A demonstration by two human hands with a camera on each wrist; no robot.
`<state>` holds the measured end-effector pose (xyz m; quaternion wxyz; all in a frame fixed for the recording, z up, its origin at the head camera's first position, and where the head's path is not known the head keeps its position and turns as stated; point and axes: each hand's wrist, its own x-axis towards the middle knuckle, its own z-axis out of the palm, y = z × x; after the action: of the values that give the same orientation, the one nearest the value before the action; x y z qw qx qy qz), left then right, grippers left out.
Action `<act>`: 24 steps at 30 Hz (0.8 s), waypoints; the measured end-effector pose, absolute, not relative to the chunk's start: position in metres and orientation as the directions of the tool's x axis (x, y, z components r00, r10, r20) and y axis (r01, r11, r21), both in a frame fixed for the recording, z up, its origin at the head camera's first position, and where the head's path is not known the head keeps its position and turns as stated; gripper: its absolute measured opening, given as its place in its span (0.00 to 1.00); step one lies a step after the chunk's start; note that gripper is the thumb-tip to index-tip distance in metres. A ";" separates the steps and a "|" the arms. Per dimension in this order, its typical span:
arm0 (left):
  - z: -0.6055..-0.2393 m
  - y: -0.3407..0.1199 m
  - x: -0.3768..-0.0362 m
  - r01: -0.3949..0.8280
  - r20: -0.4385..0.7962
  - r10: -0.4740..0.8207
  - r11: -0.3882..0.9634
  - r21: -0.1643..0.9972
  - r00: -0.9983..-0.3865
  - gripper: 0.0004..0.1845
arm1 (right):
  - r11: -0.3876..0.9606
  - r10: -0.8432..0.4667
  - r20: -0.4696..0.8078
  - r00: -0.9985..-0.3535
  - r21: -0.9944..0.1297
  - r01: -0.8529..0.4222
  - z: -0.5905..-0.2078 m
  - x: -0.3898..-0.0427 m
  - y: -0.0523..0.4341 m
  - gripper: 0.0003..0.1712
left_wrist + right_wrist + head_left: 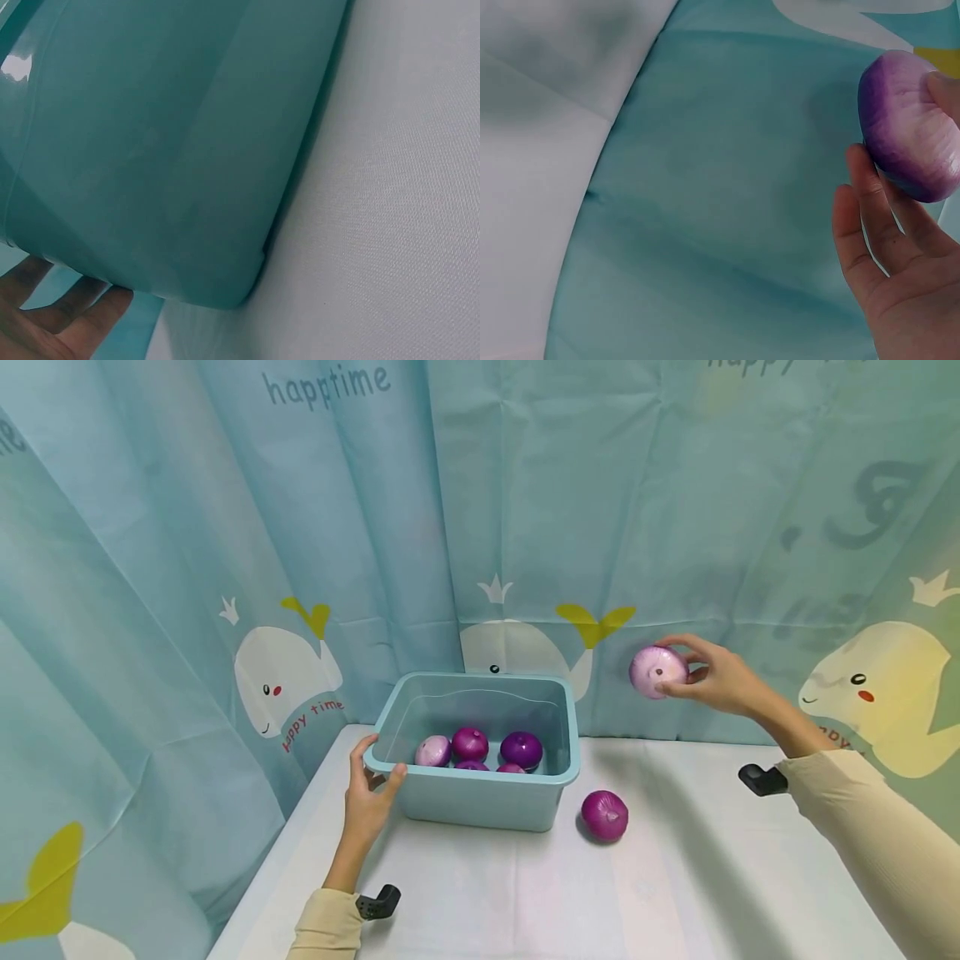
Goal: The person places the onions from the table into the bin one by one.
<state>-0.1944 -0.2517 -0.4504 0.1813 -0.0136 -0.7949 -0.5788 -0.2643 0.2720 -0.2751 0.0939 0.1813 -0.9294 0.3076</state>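
Observation:
A pale purple onion point(658, 672) is held up by my right hand point(708, 675), above the table's back edge and to the right of the bin. In the right wrist view the thumb presses on one side of the onion point(911, 127) and fingers support the other. My left hand point(367, 797) grips the front left corner of the blue plastic bin point(480, 802), thumb at the front rim and fingers round the left side. Several red onions lie inside, among them a dark purple onion point(521, 750); the front wall partly hides some. One more red onion point(604, 816) rests on the table right of the bin.
A white cloth point(480, 893) covers the table. Blue curtains point(540, 527) with whale prints hang close behind the table and along its left side. Black wrist-worn devices sit near both sleeves.

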 end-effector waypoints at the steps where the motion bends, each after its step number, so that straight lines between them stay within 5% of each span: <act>1: -0.450 -0.252 -0.194 0.233 0.305 -0.188 0.328 0.915 -0.934 0.38 | 0.747 -0.279 0.283 -0.918 -0.536 -0.392 -0.275 -0.265 0.271 0.40; 14: -0.450 -0.256 -0.193 0.252 0.319 -0.189 0.309 0.917 -0.929 0.38 | 0.678 -0.439 0.275 -0.855 -0.523 -0.516 -0.265 -0.291 0.204 0.37; 24: -0.452 -0.252 -0.194 0.271 0.338 -0.190 0.309 0.912 -0.922 0.36 | 0.637 -0.566 0.143 -0.812 -0.548 -0.542 -0.260 -0.310 0.122 0.36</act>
<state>-0.1944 -0.2518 -0.4516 0.1963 -0.0257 -0.7849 -0.5872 -0.3102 0.1222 -0.2601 -0.0211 0.3062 -0.9046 0.2959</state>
